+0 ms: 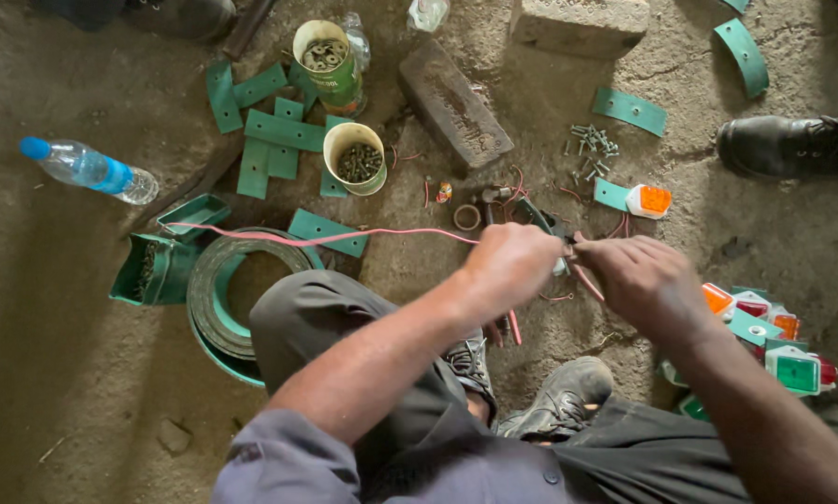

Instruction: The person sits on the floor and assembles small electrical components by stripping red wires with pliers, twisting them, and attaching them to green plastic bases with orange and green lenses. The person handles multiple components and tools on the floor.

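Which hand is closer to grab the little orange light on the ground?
Probably the right hand: the orange light lies just above it, on its side. The left hand is farther away and grips the pink wire.

Soft dim daylight, faint shadows, no glare, sharp centre, wide-angle bending at edges

- Tool between left hand point(512, 266) and right hand point(645, 280): mostly covered, kind unclear.
- Pink wire point(325, 237): its end hidden inside both fists.
- Black boot point(792, 145): cut by right edge.
- Clear bottle point(428, 13): cut by top edge.
- Screws point(591, 149): too small to count.
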